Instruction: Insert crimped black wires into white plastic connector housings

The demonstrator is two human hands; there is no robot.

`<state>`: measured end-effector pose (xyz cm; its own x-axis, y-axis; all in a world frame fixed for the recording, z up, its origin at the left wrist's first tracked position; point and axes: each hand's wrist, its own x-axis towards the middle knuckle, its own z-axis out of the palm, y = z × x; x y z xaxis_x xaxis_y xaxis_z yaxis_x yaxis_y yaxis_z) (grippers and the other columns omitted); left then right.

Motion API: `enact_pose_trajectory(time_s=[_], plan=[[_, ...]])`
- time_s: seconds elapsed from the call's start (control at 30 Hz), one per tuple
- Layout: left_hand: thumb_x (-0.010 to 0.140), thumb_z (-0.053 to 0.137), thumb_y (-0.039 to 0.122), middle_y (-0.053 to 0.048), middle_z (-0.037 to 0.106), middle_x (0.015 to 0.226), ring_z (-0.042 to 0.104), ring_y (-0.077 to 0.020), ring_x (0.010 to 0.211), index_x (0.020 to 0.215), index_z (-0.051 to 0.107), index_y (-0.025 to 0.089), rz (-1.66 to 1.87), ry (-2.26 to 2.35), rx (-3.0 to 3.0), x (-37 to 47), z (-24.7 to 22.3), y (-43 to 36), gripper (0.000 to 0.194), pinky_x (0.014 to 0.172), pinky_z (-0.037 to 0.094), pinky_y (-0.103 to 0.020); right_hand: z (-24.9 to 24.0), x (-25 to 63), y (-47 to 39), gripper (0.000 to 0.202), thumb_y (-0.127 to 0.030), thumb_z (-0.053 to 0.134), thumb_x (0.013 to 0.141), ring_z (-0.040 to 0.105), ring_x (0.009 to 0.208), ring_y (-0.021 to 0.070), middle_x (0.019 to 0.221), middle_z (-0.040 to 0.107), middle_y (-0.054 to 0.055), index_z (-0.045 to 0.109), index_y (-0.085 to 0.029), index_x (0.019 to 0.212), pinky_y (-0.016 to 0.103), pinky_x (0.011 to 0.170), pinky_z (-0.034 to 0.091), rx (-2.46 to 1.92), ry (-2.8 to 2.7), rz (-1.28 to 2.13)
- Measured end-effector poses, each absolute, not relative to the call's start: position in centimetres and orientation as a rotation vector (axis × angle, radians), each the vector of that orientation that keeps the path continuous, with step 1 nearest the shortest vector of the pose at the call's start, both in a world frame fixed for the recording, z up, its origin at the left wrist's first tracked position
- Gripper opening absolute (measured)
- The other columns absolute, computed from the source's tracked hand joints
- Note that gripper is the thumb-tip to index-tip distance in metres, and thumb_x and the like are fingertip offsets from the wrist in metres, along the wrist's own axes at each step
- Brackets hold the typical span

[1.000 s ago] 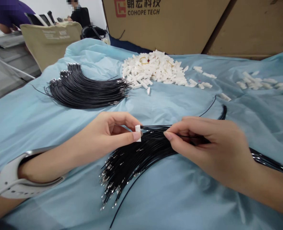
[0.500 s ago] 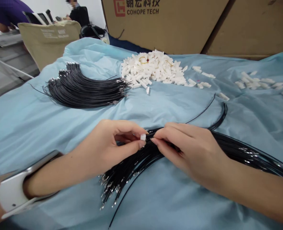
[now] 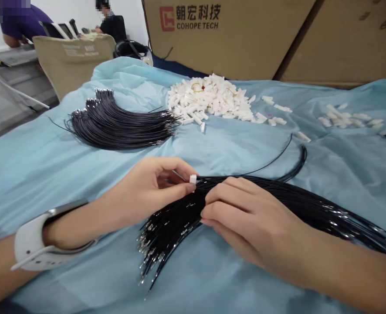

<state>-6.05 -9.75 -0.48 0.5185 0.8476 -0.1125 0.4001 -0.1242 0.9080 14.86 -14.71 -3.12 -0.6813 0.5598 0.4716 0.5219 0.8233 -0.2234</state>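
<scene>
My left hand [image 3: 150,192] pinches a small white plastic connector [image 3: 193,179] between thumb and forefinger, with thin black wires running out of it to the right. My right hand [image 3: 245,222] rests on a fanned bundle of black wires [image 3: 170,231] with metal-tipped ends, its fingers curled down onto the strands just right of the connector. I cannot tell if it grips a single wire. A white watch [image 3: 32,244] sits on my left wrist.
A second bundle of black wires [image 3: 121,122] lies at the back left on the light blue cloth [image 3: 49,165]. A heap of white connectors [image 3: 209,100] sits behind, with a smaller scatter [image 3: 346,117] at right. Cardboard boxes [image 3: 245,35] stand beyond. Two people sit far left.
My right hand let go of the wire near the connector and dropped lower onto the wire bundle. My left hand stayed put with the connector.
</scene>
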Motion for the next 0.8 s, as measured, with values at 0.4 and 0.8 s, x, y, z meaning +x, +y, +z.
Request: enact_pose_trajectory(time_s=[0.4, 0.8], plan=[[0.078, 0.075, 0.019, 0.006, 0.072, 0.076, 0.065, -0.0066, 0.072, 0.081, 0.071, 0.020, 0.553, 1.069, 1.444, -5.91, -0.05, -9.01, 0.005, 0.067, 0.050, -0.013, -2.76, 15.33, -14.05, 0.016, -0.006, 0.049, 0.091, 0.055, 0.063, 0.0143, 0.073, 0.059, 0.004, 0.063, -0.009, 0.085, 0.028, 0.056, 0.043, -1.048, -2.220, 0.009], [0.079, 0.073, 0.019, 0.006, 0.070, 0.078, 0.064, -0.0054, 0.072, 0.085, 0.070, 0.017, 0.540, 1.022, 1.441, -6.23, -0.23, -9.07, 0.006, 0.066, 0.049, -0.011, -2.89, 15.18, -13.89, 0.023, -0.001, 0.048, 0.086, 0.059, 0.066, 0.0196, 0.076, 0.063, 0.008, 0.070, -0.007, 0.080, 0.033, 0.056, 0.042, -0.938, -2.329, -0.217]])
